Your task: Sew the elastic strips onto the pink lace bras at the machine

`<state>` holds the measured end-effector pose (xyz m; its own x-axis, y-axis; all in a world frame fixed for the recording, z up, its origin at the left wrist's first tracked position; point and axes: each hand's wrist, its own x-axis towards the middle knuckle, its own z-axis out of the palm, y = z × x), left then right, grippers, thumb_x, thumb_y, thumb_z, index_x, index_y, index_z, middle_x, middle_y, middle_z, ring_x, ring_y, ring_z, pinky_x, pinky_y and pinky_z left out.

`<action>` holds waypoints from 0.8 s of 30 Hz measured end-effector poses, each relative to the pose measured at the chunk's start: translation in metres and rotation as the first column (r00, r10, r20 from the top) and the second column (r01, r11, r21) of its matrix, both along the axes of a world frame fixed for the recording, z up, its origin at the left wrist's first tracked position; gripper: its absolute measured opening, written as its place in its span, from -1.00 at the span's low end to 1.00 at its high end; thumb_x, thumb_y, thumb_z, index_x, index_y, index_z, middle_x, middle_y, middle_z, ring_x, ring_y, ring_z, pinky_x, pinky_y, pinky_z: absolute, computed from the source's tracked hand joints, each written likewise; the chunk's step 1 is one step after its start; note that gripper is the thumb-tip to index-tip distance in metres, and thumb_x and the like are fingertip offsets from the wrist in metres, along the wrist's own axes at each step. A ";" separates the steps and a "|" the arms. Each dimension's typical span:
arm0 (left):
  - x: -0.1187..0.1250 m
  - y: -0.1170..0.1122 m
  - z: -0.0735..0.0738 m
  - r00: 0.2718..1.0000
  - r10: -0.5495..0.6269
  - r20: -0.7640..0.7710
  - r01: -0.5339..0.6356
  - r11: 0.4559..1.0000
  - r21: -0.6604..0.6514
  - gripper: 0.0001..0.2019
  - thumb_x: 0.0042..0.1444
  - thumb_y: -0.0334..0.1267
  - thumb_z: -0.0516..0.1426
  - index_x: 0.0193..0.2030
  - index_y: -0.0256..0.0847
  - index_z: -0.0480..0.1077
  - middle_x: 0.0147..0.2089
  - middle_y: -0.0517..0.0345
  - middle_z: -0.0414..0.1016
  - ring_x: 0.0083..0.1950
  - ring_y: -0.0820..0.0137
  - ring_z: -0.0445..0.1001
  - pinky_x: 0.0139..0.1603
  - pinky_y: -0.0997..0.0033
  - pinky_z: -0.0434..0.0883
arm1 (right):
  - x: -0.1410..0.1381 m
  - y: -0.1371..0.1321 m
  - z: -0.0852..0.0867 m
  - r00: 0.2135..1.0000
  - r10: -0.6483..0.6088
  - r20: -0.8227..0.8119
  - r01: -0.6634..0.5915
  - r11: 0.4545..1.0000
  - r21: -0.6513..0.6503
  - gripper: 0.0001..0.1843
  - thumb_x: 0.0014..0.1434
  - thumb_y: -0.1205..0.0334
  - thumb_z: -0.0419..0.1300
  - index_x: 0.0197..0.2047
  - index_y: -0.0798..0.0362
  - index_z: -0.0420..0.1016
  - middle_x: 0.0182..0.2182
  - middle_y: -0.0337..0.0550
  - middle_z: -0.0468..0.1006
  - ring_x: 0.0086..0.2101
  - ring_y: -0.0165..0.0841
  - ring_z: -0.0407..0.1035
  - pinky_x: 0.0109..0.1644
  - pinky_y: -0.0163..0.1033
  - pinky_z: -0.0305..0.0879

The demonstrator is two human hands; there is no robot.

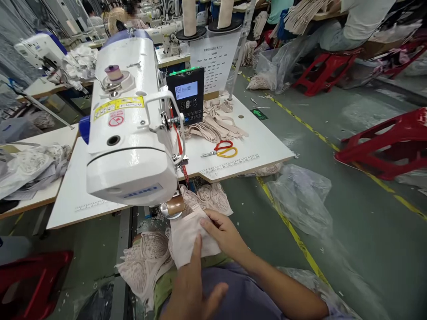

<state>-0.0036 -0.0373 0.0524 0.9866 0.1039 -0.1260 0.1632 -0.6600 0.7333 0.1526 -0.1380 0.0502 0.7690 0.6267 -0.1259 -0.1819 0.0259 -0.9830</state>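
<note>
A pale beige bra (183,242) lies with its smooth side panel spread below the sewing head, its upper edge close to the needle area. My right hand (228,233) grips the panel's right edge, thumb on top and fingers partly hidden beneath. My left hand (191,280) rests a straight index finger on the panel, its thumb held well apart. Lace cups (150,253) hang to the left over my lap, and more lace (215,198) shows behind the panel. The white JUKI sewing machine (130,173) stands above; its needle is hidden.
On the white machine table (263,138) lie scissors (227,149) with red and yellow handles and a pile of beige straps (213,126). A control panel (185,95) stands behind. Red stools (383,142) and plastic bags (300,200) are on the floor at right.
</note>
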 end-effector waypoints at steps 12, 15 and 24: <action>0.026 0.058 0.051 0.948 0.045 0.316 -0.069 0.996 0.063 -0.68 0.27 -0.33 0.07 0.16 -0.10 0.33 0.05 0.00 0.53 0.08 0.25 0.51 0.07 0.24 0.48 | 0.000 -0.012 0.012 0.976 0.195 0.098 -0.190 0.980 -0.058 -0.65 0.29 -0.03 0.12 -0.37 0.05 0.46 -0.47 -0.24 0.35 -0.40 -0.38 0.24 -0.34 -0.30 0.16; 0.037 0.061 0.054 0.947 -0.021 0.321 -0.005 0.997 0.080 -0.61 0.29 -0.36 0.03 0.24 -0.09 0.27 0.17 -0.02 0.45 0.22 0.24 0.41 0.19 0.20 0.40 | -0.002 -0.012 0.016 0.964 0.230 0.130 -0.221 0.972 -0.077 -0.68 0.29 0.00 0.10 -0.34 0.04 0.49 -0.43 -0.22 0.41 -0.38 -0.36 0.28 -0.32 -0.29 0.19; 0.053 0.069 0.055 0.962 -0.182 0.205 0.172 0.983 0.069 -0.86 0.26 -0.28 0.09 -0.06 -0.17 0.38 -0.25 0.10 0.51 -0.28 0.39 0.49 -0.31 0.44 0.43 | -0.003 -0.013 0.026 0.866 0.322 0.383 -0.258 0.943 -0.208 -0.85 0.23 0.22 0.15 -0.37 0.04 0.48 -0.49 -0.28 0.38 -0.44 -0.42 0.27 -0.38 -0.31 0.13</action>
